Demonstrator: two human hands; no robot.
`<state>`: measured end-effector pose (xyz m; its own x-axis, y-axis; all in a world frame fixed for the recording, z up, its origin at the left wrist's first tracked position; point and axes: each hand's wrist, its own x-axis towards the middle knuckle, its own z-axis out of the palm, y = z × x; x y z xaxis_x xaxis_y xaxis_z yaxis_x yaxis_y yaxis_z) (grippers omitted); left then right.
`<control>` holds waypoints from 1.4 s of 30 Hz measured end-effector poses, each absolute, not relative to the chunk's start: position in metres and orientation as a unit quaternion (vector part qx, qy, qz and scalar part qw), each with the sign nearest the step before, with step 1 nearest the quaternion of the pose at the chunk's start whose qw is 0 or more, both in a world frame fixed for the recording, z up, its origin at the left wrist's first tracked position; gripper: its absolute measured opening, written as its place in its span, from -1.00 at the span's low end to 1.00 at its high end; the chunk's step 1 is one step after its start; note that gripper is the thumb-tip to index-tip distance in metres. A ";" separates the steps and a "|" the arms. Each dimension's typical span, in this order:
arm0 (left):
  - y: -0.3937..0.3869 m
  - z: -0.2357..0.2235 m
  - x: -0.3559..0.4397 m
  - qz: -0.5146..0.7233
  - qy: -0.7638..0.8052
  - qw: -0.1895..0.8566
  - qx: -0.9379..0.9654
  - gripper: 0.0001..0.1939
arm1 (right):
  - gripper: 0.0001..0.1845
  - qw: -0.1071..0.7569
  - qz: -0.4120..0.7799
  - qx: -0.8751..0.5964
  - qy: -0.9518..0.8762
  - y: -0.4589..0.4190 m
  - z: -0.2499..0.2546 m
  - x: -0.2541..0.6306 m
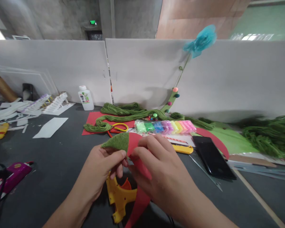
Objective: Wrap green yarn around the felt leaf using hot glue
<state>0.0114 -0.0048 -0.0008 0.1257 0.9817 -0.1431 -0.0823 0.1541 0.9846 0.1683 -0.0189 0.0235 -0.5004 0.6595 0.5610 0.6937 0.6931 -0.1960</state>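
A curved strip of red card (139, 202) hangs between my hands, its pointed left end wrapped in green yarn (118, 141). My left hand (106, 164) pinches the wrapped part, thumb in front and fingers behind. On the red part, just right of the yarn's edge, my right hand (156, 161) has its fingers closed; its fingertips are partly hidden, so a yarn end there cannot be made out. Beneath the hands a yellow glue gun (120, 199) with an orange trigger lies on the dark table.
Green yarn skeins (123, 110) lie behind, by packs of coloured clay (165, 126). A yellow cutter (183, 149) and black phone (212, 156) lie to the right. A white bottle (85, 98) stands back left; a purple power strip (13, 180) lies left. A blue flower (201, 39) leans against the partition.
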 end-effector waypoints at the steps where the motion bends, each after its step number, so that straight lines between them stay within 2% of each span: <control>1: -0.005 -0.001 0.011 0.453 0.486 0.579 0.472 -0.79 | -0.88 0.320 -0.025 -0.387 -0.865 -0.018 0.021 0.167; 6: -0.006 -0.001 0.009 0.436 0.495 0.551 0.511 -0.78 | -0.88 0.344 0.096 -0.393 -0.847 -0.020 0.021 0.166; 12: -0.008 0.004 0.012 0.410 0.492 0.546 0.540 -0.78 | -0.86 0.276 0.264 -0.463 -0.800 -0.023 0.026 0.170; 14: -0.009 0.005 0.013 0.408 0.490 0.549 0.541 -0.81 | -0.87 0.271 0.242 -0.462 -0.809 -0.022 0.026 0.173; 17: -0.009 0.005 0.014 0.404 0.492 0.563 0.527 -0.83 | -0.92 0.272 0.125 -0.442 -0.846 -0.021 0.028 0.177; 20: -0.009 0.002 0.014 0.388 0.489 0.579 0.525 -0.82 | -0.85 0.280 0.067 -0.417 -0.862 -0.020 0.031 0.181; 32: -0.011 -0.004 0.010 0.359 0.442 0.638 0.518 -0.87 | -0.90 0.295 0.142 -0.417 -0.848 -0.014 0.042 0.194; 42: -0.013 -0.006 0.008 0.338 0.427 0.660 0.518 -0.92 | -0.86 0.317 0.180 -0.440 -0.820 -0.010 0.044 0.196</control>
